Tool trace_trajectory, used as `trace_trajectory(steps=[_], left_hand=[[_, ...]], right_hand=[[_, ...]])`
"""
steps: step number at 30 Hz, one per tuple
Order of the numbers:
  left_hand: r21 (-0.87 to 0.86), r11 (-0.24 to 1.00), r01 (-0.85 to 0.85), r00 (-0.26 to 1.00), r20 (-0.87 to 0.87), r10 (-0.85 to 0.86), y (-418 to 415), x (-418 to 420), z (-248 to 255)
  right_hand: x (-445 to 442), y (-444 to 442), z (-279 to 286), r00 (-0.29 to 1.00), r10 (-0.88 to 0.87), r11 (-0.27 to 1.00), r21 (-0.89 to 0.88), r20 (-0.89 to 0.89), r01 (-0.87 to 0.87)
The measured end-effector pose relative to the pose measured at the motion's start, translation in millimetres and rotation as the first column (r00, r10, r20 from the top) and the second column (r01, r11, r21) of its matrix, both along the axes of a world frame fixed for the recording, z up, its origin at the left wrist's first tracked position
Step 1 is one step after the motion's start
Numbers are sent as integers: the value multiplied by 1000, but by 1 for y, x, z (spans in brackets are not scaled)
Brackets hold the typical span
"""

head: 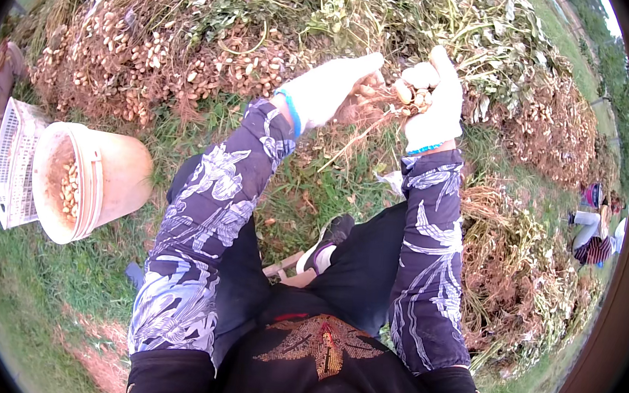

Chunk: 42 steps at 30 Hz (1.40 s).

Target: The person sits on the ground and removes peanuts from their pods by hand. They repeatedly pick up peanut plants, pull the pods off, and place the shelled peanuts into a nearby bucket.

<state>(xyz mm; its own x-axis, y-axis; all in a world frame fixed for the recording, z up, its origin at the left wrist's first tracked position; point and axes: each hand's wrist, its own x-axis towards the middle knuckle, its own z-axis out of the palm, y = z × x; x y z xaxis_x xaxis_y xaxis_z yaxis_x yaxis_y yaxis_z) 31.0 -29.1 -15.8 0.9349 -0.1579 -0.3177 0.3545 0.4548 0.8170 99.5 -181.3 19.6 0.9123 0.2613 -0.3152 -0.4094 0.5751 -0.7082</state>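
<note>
My right hand (437,109), in a white glove, is curled around a small cluster of peanuts (413,99) with thin roots attached. Facing it, my left hand (320,90), in a white glove with a blue cuff, closes its fingers on reddish peanut roots (360,111); its fingertips are partly hidden. A thin dry stem (353,146) slants down between the hands over the grass. Just beyond both hands lies a long heap of pulled peanut plants (236,61), with many pods showing on the near side.
To the left, a tilted plastic bucket (123,178) with peanuts (70,190) inside stands against a white plastic crate (10,167). Another person (1,89) is at the far left edge. More pulled plants (517,273) lie to the right, with people (597,235) farther off.
</note>
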Motion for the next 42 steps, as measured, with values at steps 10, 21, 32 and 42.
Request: trace_trajectory(steps=[10,21,32,42], left_hand=[[658,509,-555,816,550,179,-11,19,-20],[328,842,-429,870,398,289,35,8,11],[293,742,-603,766,472,437,8,-17,29],[736,-597,-319,656,626,422,318,-275,30]], right_hand=[[-1,11,-20,978,-35,967,-241,207,86],[-4,0,2,978,-121,956,-246,172,161],[1,18,-9,979,-98,938,-313,177,150],[12,0,-26,993,9,998,-63,118,-1]])
